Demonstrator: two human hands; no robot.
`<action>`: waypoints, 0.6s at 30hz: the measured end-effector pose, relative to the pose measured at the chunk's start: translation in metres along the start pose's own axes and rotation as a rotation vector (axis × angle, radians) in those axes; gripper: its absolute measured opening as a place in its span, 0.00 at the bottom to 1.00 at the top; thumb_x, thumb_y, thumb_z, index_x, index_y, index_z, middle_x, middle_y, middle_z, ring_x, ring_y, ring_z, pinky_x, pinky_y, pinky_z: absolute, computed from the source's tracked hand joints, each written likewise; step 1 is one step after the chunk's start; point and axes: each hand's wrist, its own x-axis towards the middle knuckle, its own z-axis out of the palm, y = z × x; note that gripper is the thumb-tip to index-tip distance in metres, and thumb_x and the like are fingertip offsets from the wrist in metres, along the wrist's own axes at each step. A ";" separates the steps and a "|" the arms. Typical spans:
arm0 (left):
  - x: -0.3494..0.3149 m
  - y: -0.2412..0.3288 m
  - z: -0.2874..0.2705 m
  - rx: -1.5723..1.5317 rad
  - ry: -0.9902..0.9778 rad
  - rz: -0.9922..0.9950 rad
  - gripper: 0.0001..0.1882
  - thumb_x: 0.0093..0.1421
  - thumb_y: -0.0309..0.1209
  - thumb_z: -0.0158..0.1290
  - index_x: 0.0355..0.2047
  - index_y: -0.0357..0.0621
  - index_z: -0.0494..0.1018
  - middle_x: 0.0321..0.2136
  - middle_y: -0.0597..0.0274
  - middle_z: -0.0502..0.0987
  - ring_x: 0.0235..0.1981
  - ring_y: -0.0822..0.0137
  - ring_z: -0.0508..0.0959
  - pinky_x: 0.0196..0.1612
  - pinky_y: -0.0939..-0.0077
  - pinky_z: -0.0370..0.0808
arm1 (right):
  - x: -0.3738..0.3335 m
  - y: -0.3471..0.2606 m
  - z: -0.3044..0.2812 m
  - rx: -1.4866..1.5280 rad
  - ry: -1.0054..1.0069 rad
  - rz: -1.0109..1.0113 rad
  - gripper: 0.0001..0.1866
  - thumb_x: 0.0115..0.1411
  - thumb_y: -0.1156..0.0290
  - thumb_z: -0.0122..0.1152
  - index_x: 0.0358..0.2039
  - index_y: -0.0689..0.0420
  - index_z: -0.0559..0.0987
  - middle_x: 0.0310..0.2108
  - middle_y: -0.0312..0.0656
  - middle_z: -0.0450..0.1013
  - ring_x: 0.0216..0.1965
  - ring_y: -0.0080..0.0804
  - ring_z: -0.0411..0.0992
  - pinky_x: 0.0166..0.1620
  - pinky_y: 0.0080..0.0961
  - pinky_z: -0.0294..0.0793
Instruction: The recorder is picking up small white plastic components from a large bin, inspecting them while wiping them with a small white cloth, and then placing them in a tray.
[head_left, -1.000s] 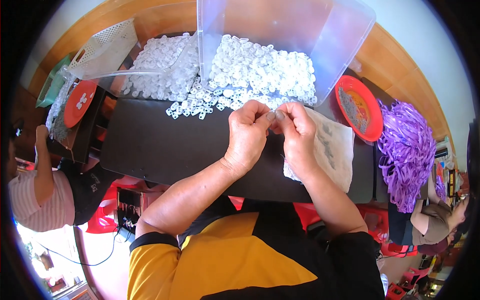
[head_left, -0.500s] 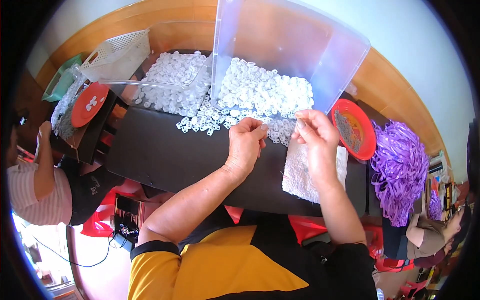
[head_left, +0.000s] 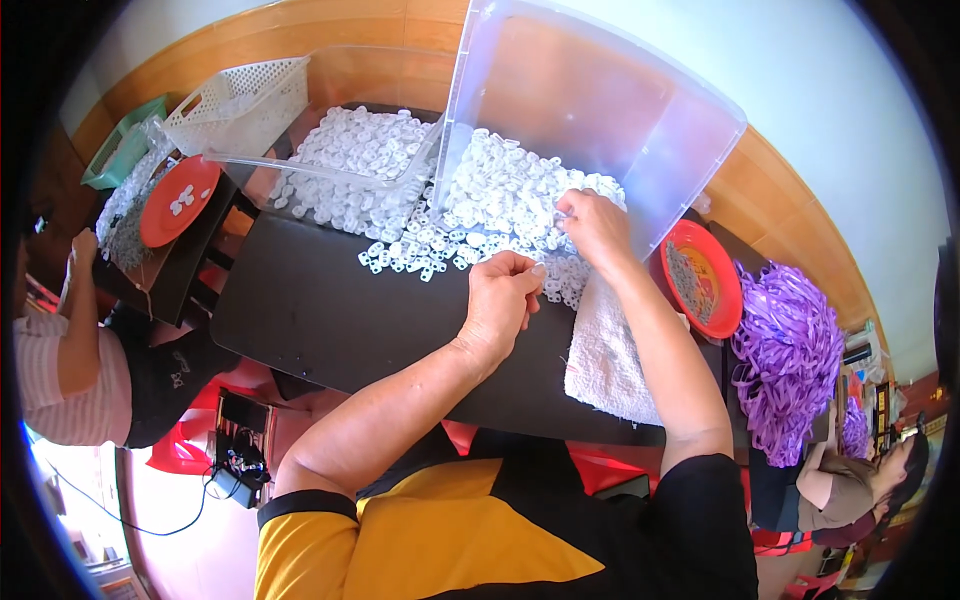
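Small white plastic pieces with two holes lie in a big heap point(head_left: 500, 190) that spills out of a clear plastic box point(head_left: 640, 110) onto the dark table. My left hand point(head_left: 500, 305) is closed in a pinch in front of the spilled pieces; what its fingertips hold, if anything, is too small to make out. Over the right part of the heap reaches my right hand point(head_left: 598, 230), its fingers bent together at the pieces and their tips partly hidden. A white towel point(head_left: 608, 360) lies beneath my right forearm.
Left of the heap, a second clear box point(head_left: 330, 165) holds more white pieces. On the right are a red bowl point(head_left: 728, 290) of small grey parts and a bundle of purple ribbons point(head_left: 790, 360). A person sits left, near a red plate point(head_left: 165, 225); another is far right.
My right hand has moved from above the towel, forward and left, to the heap. My left hand has shifted slightly right and stays closed. The view has tilted a little.
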 end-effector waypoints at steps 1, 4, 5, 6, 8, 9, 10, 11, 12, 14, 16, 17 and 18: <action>0.000 0.000 -0.001 -0.011 -0.005 -0.004 0.05 0.58 0.25 0.54 0.28 0.36 0.72 0.20 0.63 0.72 0.16 0.74 0.70 0.15 0.81 0.62 | 0.000 0.001 0.000 0.054 0.005 -0.011 0.10 0.51 0.67 0.63 0.35 0.53 0.80 0.35 0.42 0.77 0.37 0.43 0.76 0.40 0.39 0.73; 0.001 0.002 -0.003 -0.097 0.009 -0.005 0.05 0.59 0.26 0.54 0.29 0.36 0.72 0.21 0.63 0.73 0.18 0.72 0.71 0.16 0.79 0.64 | -0.008 0.002 -0.008 0.282 0.054 0.054 0.09 0.51 0.69 0.64 0.33 0.55 0.79 0.31 0.42 0.77 0.34 0.41 0.76 0.37 0.36 0.73; 0.002 0.003 -0.003 -0.169 0.030 0.001 0.05 0.59 0.26 0.54 0.30 0.36 0.72 0.22 0.62 0.73 0.18 0.71 0.71 0.17 0.77 0.65 | -0.013 -0.002 -0.012 0.282 0.050 0.052 0.09 0.51 0.69 0.64 0.33 0.55 0.79 0.31 0.42 0.77 0.34 0.41 0.76 0.37 0.36 0.73; 0.003 0.006 -0.005 -0.178 0.043 0.022 0.05 0.60 0.26 0.53 0.32 0.36 0.71 0.23 0.60 0.74 0.21 0.67 0.74 0.21 0.75 0.68 | -0.022 -0.005 -0.018 0.402 0.046 0.061 0.08 0.51 0.70 0.63 0.32 0.56 0.78 0.28 0.42 0.76 0.32 0.39 0.76 0.36 0.34 0.72; 0.006 0.010 -0.009 -0.245 0.085 0.084 0.04 0.60 0.26 0.51 0.32 0.37 0.71 0.25 0.59 0.75 0.25 0.65 0.76 0.25 0.73 0.71 | -0.043 -0.027 -0.033 0.650 -0.029 0.051 0.02 0.56 0.80 0.58 0.30 0.60 0.74 0.22 0.32 0.70 0.27 0.18 0.69 0.31 0.20 0.68; 0.007 0.011 -0.011 -0.270 0.097 0.111 0.04 0.61 0.26 0.50 0.31 0.38 0.71 0.27 0.58 0.75 0.30 0.64 0.77 0.32 0.70 0.74 | -0.052 -0.034 -0.031 0.727 -0.084 0.023 0.02 0.56 0.80 0.58 0.30 0.60 0.74 0.22 0.31 0.70 0.26 0.18 0.68 0.31 0.19 0.68; 0.009 0.012 -0.010 -0.310 0.097 0.121 0.03 0.59 0.25 0.51 0.30 0.38 0.71 0.27 0.59 0.75 0.30 0.65 0.76 0.32 0.70 0.74 | -0.063 -0.039 -0.032 0.799 -0.135 0.000 0.02 0.56 0.80 0.57 0.31 0.60 0.74 0.22 0.31 0.70 0.26 0.18 0.68 0.31 0.19 0.68; 0.011 0.014 -0.013 -0.348 0.107 0.134 0.03 0.58 0.25 0.52 0.29 0.38 0.71 0.27 0.61 0.75 0.31 0.67 0.75 0.33 0.71 0.73 | -0.071 -0.054 -0.040 0.741 -0.223 -0.020 0.03 0.56 0.80 0.57 0.31 0.61 0.73 0.23 0.33 0.71 0.26 0.18 0.68 0.31 0.20 0.68; 0.013 0.015 -0.017 -0.350 0.110 0.135 0.03 0.58 0.25 0.52 0.29 0.39 0.71 0.29 0.59 0.75 0.34 0.66 0.75 0.37 0.69 0.73 | -0.077 -0.066 -0.042 0.724 -0.282 -0.080 0.03 0.56 0.80 0.57 0.31 0.61 0.73 0.24 0.34 0.72 0.27 0.19 0.69 0.32 0.21 0.69; 0.011 0.017 -0.013 -0.427 0.060 0.145 0.03 0.59 0.25 0.51 0.30 0.39 0.71 0.31 0.58 0.75 0.37 0.66 0.75 0.40 0.69 0.72 | -0.084 -0.076 -0.041 0.677 -0.343 -0.158 0.04 0.54 0.81 0.56 0.31 0.63 0.72 0.26 0.39 0.74 0.29 0.22 0.71 0.34 0.24 0.70; 0.010 0.018 -0.013 -0.476 0.027 0.057 0.03 0.60 0.26 0.50 0.31 0.39 0.71 0.33 0.56 0.75 0.38 0.64 0.74 0.42 0.67 0.72 | -0.087 -0.079 -0.030 0.616 -0.220 -0.306 0.04 0.55 0.81 0.56 0.32 0.64 0.73 0.27 0.41 0.76 0.31 0.24 0.73 0.36 0.26 0.71; 0.009 0.018 -0.013 -0.502 0.008 0.032 0.03 0.60 0.26 0.50 0.31 0.39 0.70 0.33 0.56 0.75 0.38 0.63 0.74 0.42 0.66 0.72 | -0.088 -0.082 -0.031 0.556 -0.221 -0.277 0.06 0.55 0.81 0.56 0.34 0.64 0.74 0.29 0.43 0.77 0.32 0.25 0.74 0.37 0.26 0.72; 0.010 0.017 -0.013 -0.529 -0.010 0.008 0.03 0.60 0.26 0.49 0.32 0.39 0.70 0.34 0.55 0.75 0.39 0.62 0.74 0.43 0.65 0.72 | -0.090 -0.085 -0.032 0.556 -0.220 -0.279 0.06 0.55 0.81 0.56 0.34 0.64 0.74 0.29 0.43 0.77 0.32 0.25 0.74 0.37 0.26 0.72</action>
